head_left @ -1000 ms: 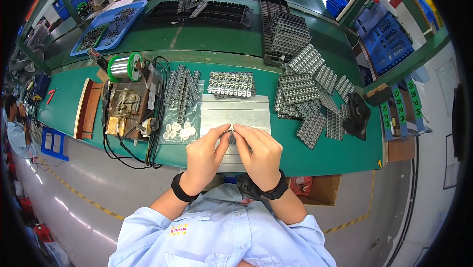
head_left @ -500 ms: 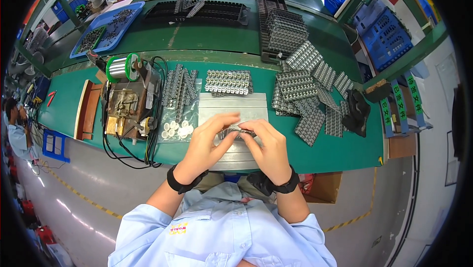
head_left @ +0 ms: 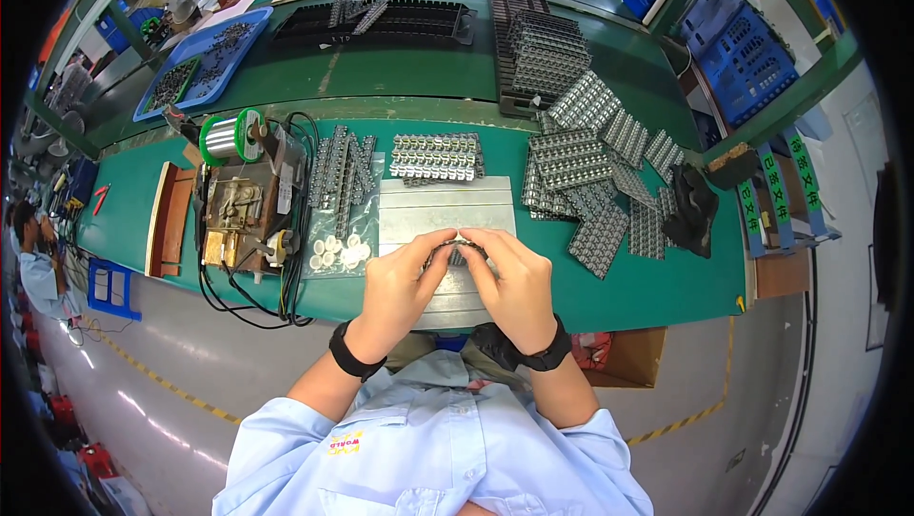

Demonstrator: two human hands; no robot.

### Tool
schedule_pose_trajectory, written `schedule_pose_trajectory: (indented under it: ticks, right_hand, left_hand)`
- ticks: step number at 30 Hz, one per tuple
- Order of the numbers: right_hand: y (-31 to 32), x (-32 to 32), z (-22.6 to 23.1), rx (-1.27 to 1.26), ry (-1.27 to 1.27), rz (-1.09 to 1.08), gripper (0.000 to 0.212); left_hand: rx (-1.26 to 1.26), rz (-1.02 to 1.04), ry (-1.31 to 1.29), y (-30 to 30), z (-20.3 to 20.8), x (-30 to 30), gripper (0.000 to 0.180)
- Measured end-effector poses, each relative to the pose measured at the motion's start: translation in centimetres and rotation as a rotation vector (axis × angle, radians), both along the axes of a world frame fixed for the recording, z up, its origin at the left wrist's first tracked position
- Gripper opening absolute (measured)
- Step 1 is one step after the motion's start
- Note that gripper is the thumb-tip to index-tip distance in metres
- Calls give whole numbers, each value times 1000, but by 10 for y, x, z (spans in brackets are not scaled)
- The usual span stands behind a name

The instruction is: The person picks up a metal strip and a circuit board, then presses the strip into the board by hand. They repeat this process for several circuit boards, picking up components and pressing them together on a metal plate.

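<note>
Both of my hands are close together over a ridged silver metal plate at the bench's front edge. Between thumbs and fingertips, my left hand and my right hand grip the two ends of a small grey panel of parts. Most of that panel is hidden by the fingers, and it looks slightly curved. Just beyond the plate lies a stack of silver-topped panels. Narrower grey panels lie to the left, above white round pieces on a clear plastic bag.
Left of the bag stands a machine with cables and a green spool of silver wire. Many grey panels are heaped on the right beside a black cloth-like item. Black racks and a blue tray sit farther back.
My left fingers, raised and spread half a second ago, have come down and closed on the panel's left end. My right hand keeps its grip. The view has shifted slightly.
</note>
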State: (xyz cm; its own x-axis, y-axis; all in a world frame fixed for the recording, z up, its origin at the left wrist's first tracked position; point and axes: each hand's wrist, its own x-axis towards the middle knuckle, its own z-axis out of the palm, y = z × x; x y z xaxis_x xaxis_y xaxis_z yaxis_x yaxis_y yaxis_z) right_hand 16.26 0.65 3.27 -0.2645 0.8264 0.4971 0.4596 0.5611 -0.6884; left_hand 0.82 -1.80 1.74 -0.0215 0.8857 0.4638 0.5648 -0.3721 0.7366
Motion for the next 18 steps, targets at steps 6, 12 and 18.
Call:
schedule_pose_trajectory:
  ticks: [6, 12, 18]
  right_hand:
    - [-7, -8, 0, -35, -44, -98, 18]
    - [3, 4, -11, -78, 168, 0, 19]
    - [5, 11, -4, -26, 71, 10, 19]
  left_hand:
    - [5, 90, 0, 0, -1, 8, 21]
    - [-143, -47, -280, 10, 13, 6, 21]
    - [-49, -68, -103, 15, 3, 9, 19]
